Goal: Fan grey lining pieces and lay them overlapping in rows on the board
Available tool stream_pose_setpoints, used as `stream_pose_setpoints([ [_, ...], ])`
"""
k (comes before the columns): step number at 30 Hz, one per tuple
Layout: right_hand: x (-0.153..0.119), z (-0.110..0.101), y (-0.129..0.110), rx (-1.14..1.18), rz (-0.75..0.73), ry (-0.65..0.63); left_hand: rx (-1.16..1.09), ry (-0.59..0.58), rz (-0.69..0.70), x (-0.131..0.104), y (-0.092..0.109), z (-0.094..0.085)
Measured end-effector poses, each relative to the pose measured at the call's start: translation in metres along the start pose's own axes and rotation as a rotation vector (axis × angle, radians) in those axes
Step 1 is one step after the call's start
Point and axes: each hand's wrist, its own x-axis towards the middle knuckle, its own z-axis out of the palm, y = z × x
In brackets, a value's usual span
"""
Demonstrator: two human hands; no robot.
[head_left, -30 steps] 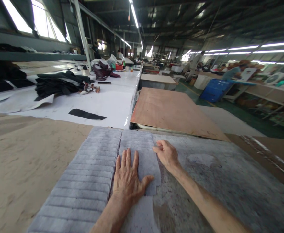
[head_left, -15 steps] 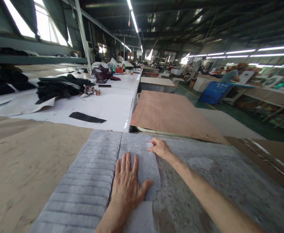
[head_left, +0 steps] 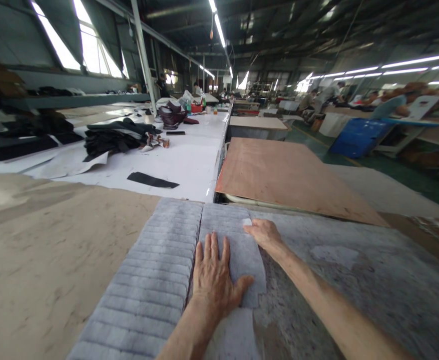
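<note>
My left hand (head_left: 216,274) lies flat, fingers spread, on a light grey felt-like fabric piece (head_left: 246,254). Between thumb and fingers, my right hand (head_left: 266,234) pinches the right edge of a fabric piece in the same row, where a small pale corner (head_left: 247,222) is lifted. More pieces overlap beyond the fingertips, and another sheet (head_left: 238,334) shows below my left wrist. Alongside on the left runs a long row of overlapping grey fabric pieces (head_left: 149,265), their edges stepped like shingles.
Brown paper (head_left: 54,260) covers the surface at left. A mottled grey tabletop (head_left: 339,290) extends to the right. Ahead are a white table (head_left: 192,170) with a black strip (head_left: 152,180) and dark fabric pile (head_left: 114,137), and a brown board (head_left: 279,170). People work farther back.
The view has swung slightly left, so everything sits farther right in the picture. My left hand stays flat on the fabric, and my right hand keeps its pinch at the edge.
</note>
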Motion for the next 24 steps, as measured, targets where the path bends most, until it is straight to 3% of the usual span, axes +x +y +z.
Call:
stream_pose_setpoints([
  [5,0.002,0.002,-0.002,-0.040,0.006,0.039,-0.015,-0.009,0.004,0.001,-0.001,0.001],
  [9,-0.012,0.002,-0.008,-0.090,0.000,0.199,0.007,0.002,0.005,0.000,-0.002,0.003],
  [13,-0.038,0.011,-0.012,-0.140,-0.248,0.380,0.013,-0.006,0.015,0.003,-0.005,0.003],
  [16,-0.051,0.028,-0.010,-0.185,-0.456,0.330,-0.037,-0.059,0.019,0.005,-0.012,-0.004],
  [18,-0.055,0.039,-0.007,-0.211,-0.510,0.277,-0.050,-0.080,0.019,0.001,-0.015,-0.013],
  [21,-0.056,0.044,-0.005,-0.234,-0.523,0.246,-0.046,-0.019,0.076,-0.024,-0.016,-0.032],
  [24,-0.053,0.037,-0.010,-0.250,-0.521,0.250,-0.071,0.116,0.216,-0.074,-0.010,-0.050],
])
